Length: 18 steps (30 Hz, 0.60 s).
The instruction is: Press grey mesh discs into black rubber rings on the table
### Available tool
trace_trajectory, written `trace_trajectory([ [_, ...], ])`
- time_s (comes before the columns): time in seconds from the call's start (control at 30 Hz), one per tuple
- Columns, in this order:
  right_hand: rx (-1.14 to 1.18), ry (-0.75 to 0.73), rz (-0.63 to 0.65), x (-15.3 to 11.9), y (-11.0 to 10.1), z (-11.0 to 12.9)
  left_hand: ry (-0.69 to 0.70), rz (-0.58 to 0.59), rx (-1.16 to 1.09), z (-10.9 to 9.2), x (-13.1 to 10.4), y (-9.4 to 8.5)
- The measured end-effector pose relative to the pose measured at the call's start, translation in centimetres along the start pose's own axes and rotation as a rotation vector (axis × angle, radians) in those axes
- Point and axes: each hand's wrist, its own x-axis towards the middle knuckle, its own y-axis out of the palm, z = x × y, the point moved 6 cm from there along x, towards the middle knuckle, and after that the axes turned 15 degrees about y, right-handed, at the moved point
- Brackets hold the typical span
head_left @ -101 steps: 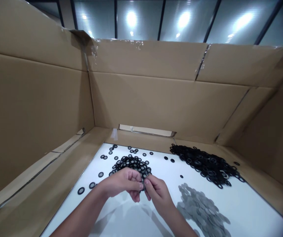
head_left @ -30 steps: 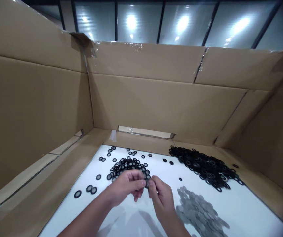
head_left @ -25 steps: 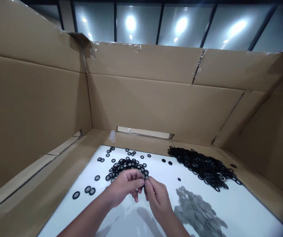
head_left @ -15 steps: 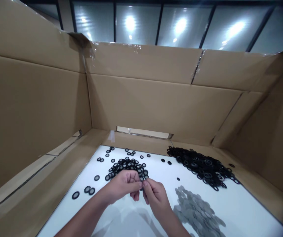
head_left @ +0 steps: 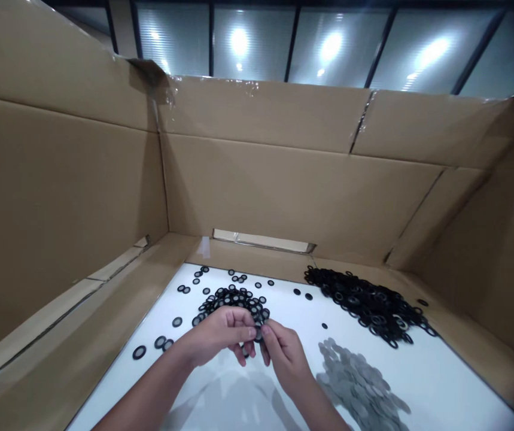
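My left hand (head_left: pixel 227 333) and my right hand (head_left: pixel 283 351) meet low in the middle of the view, over the white board (head_left: pixel 225 389). Between their fingertips is a small black ring (head_left: pixel 258 334) with a grey centre, pinched from both sides. Just beyond my hands lies a heap of black rings with grey centres (head_left: pixel 234 297). Grey discs (head_left: pixel 359 383) are piled to the right of my right hand. Farther back at the right is a large heap of plain black rings (head_left: pixel 364 302).
Tall cardboard walls (head_left: pixel 257 185) stand at the back and both sides. Loose rings with grey centres (head_left: pixel 139 352) are scattered at the board's left. A few small black pieces (head_left: pixel 309 297) lie between the heaps. Glass panels (head_left: pixel 252 42) show above the cardboard.
My fingertips have moved slightly apart, and the ring between them shows more clearly. The fingers of my left hand have loosened a little. The whole view has shifted very slightly.
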Motion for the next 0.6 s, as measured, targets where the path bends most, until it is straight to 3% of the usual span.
trace_trajectory([
  [0.1,-0.054,-0.022,-0.016,0.0,-0.4,0.2,0.018,-0.035,-0.004,0.0,0.1,-0.4],
  [0.33,-0.261,-0.228,-0.036,-0.2,-1.1,1.6,0.022,-0.065,-0.038,0.2,0.3,-0.8],
  [0.6,-0.149,-0.307,-0.131,-0.8,-0.9,2.4,0.051,-0.015,-0.099,0.5,0.2,-0.8],
])
